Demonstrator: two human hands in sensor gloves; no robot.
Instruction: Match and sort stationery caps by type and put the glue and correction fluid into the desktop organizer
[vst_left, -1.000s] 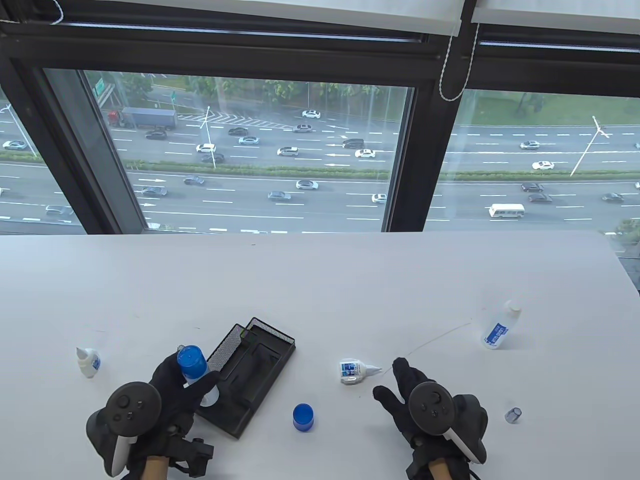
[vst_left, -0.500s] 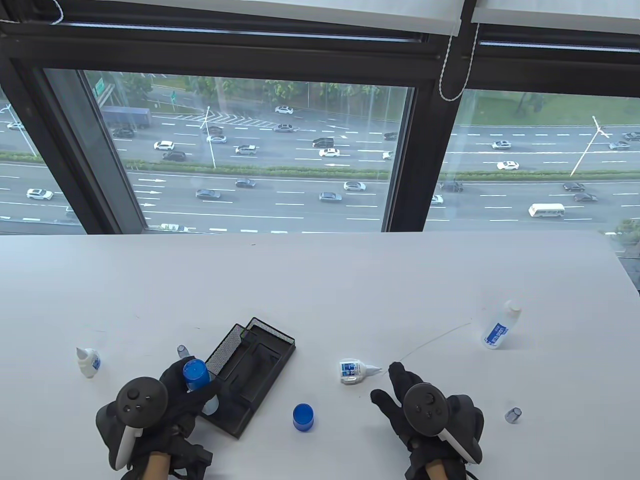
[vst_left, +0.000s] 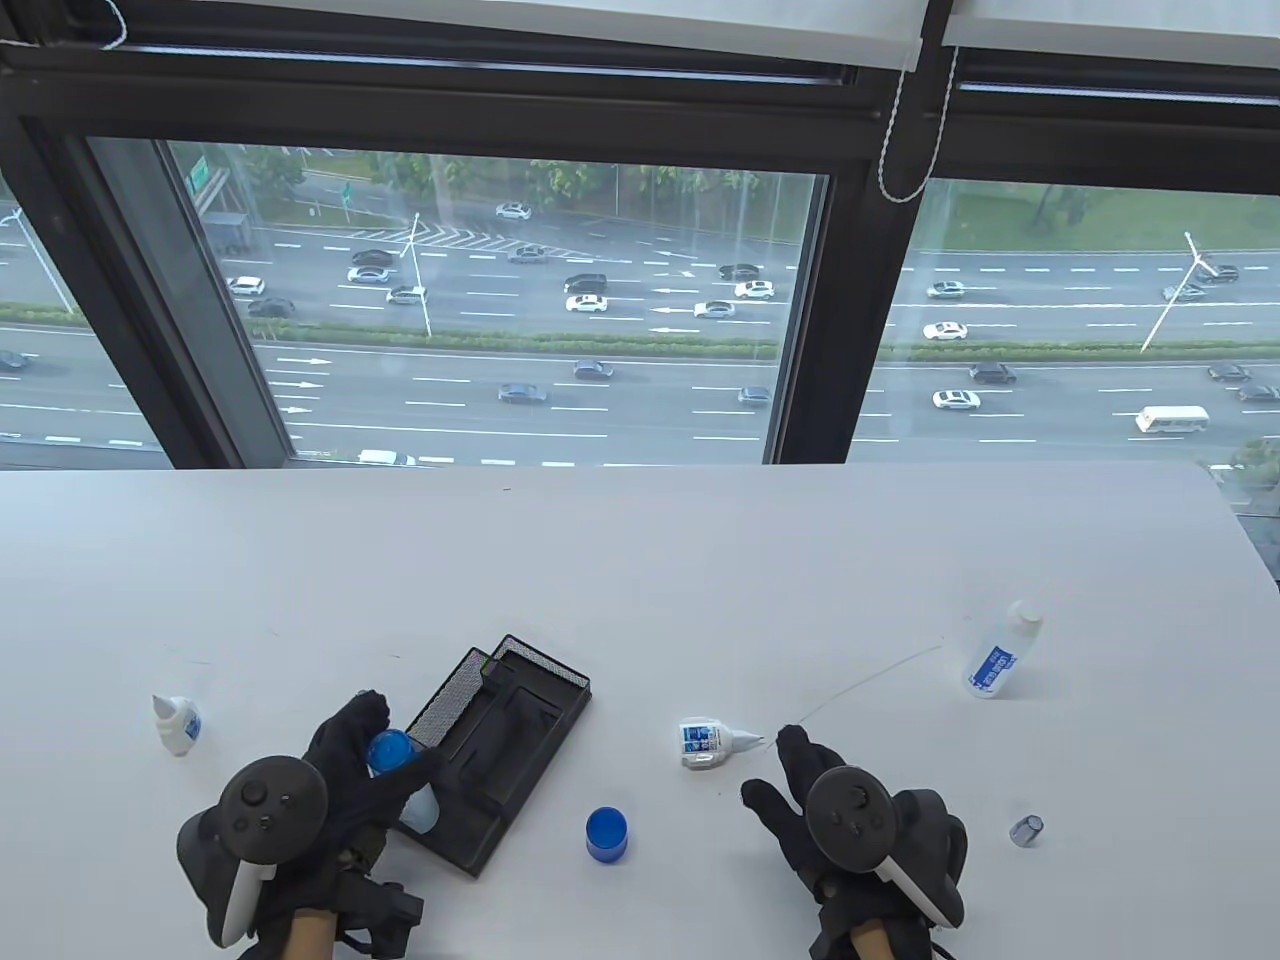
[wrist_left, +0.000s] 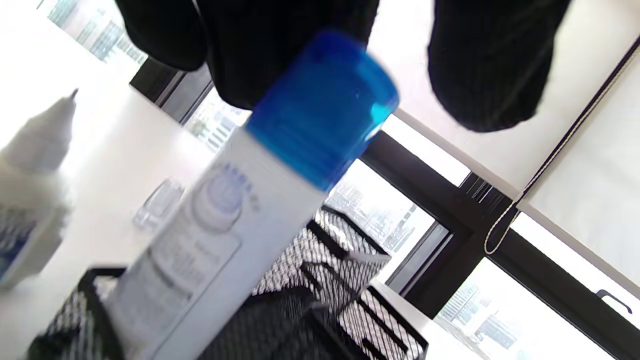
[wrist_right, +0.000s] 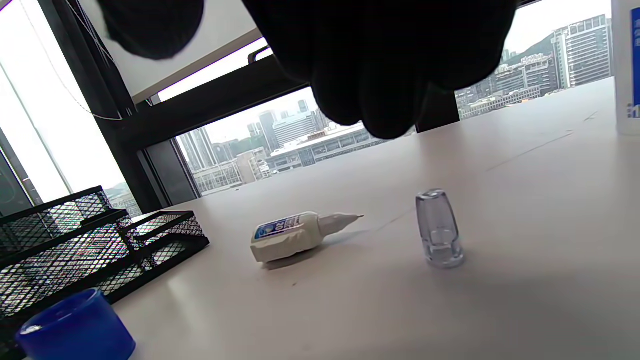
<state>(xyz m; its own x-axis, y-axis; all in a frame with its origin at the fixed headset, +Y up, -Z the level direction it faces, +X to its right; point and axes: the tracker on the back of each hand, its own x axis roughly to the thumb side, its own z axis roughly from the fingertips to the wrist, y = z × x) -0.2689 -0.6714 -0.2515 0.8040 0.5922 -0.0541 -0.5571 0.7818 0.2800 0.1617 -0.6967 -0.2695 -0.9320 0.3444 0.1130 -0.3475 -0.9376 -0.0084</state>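
White tabletop under the window; my left hand (vst_left: 345, 765) has lowered the capped glue stick (vst_left: 398, 765) from above the black mesh organizer (vst_left: 505, 740) at lower left into its near compartment, fingers wrapped round it. So that one is nearly stowed. My right hand (vst_left: 835, 810) rests loose, holding nothing, beside the correction fluid (vst_left: 705, 743), lower right

Table (vst_left: 640, 560) is viewed from above, windowward; wrist views are held low and close, tilted; black mesh organizer (vst_left: 505, 745) (wrist_left: 345, 280) (wrist_right: 75, 240) is shared.
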